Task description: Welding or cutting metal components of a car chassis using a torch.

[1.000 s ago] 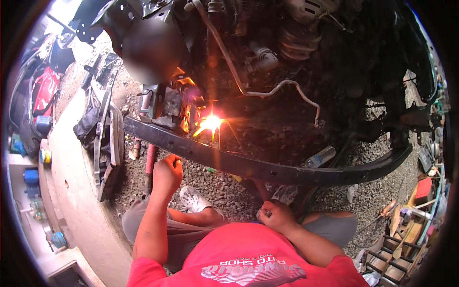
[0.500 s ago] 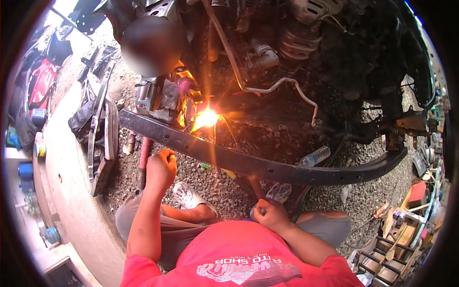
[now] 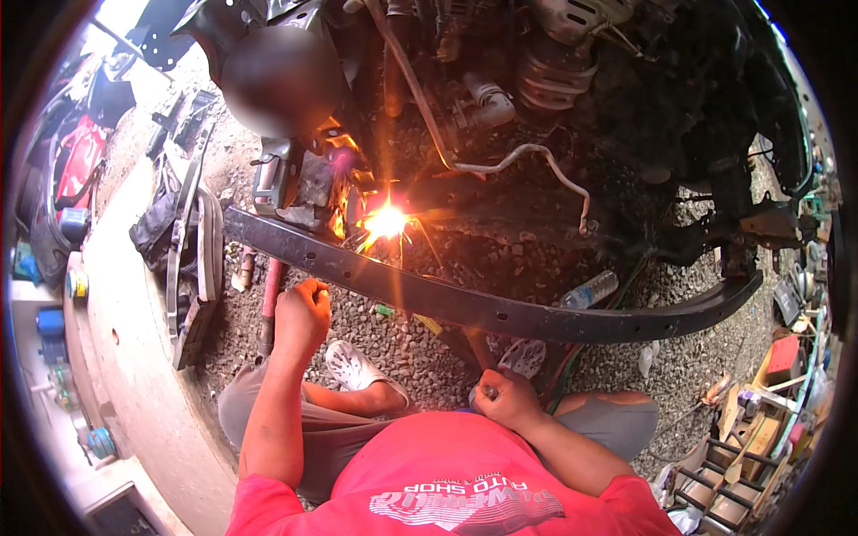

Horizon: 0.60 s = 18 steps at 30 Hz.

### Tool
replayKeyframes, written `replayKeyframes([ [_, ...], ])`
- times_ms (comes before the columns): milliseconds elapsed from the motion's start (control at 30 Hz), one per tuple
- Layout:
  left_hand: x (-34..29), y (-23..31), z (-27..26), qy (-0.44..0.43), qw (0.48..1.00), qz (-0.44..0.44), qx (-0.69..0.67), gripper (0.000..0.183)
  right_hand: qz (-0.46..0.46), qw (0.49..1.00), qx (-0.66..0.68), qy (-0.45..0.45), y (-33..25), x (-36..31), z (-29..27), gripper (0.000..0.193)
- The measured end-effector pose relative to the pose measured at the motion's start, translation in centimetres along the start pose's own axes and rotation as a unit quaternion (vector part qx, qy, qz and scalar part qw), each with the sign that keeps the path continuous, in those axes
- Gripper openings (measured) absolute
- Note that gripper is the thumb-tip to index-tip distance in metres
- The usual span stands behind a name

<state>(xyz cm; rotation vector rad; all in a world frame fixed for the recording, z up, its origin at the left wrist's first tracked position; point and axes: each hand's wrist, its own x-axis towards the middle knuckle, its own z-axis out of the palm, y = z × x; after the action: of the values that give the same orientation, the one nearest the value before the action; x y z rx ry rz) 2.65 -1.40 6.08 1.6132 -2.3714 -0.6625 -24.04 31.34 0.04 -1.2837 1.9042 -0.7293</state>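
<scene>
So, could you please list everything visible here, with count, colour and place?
metal beam: one, black, long and curved, across the middle above the gravel
cutting flame with sparks: one, bright orange-white, at the beam's upper edge, left of centre
vehicle underside parts: many, dark and grey, along the top
plastic bottle: one, clear, on the gravel behind the beam
gravel ground: grey, under the beam
concrete kerb: one, pale, at the left
clogs: two, white, on the person's feet
shirt: one, red, bottom centre
left hand: closed around a red-handled tool, just below the beam
right hand: closed on a thin rod, near the right knee
</scene>
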Motion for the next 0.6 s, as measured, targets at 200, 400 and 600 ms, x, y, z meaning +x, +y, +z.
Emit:
replayKeyframes([
  [200, 0.04, -0.28, 0.18, -0.001, 1.000, -0.007, 0.003, 0.017, -0.003, 1.000, -0.003, 0.001, -0.11, -0.09, 0.01, 0.017],
  [400, 0.08, -0.32, 0.27, 0.012, 1.000, 0.013, 0.007, 0.017, -0.003, 1.000, 0.006, 0.004, 0.04, -0.08, 0.09, 0.016],
  [600, 0.09, -0.57, 0.51, 0.008, 1.000, 0.016, 0.008, 0.017, 0.003, 1.000, 0.000, -0.002, -0.16, -0.07, -0.05, 0.017],
])
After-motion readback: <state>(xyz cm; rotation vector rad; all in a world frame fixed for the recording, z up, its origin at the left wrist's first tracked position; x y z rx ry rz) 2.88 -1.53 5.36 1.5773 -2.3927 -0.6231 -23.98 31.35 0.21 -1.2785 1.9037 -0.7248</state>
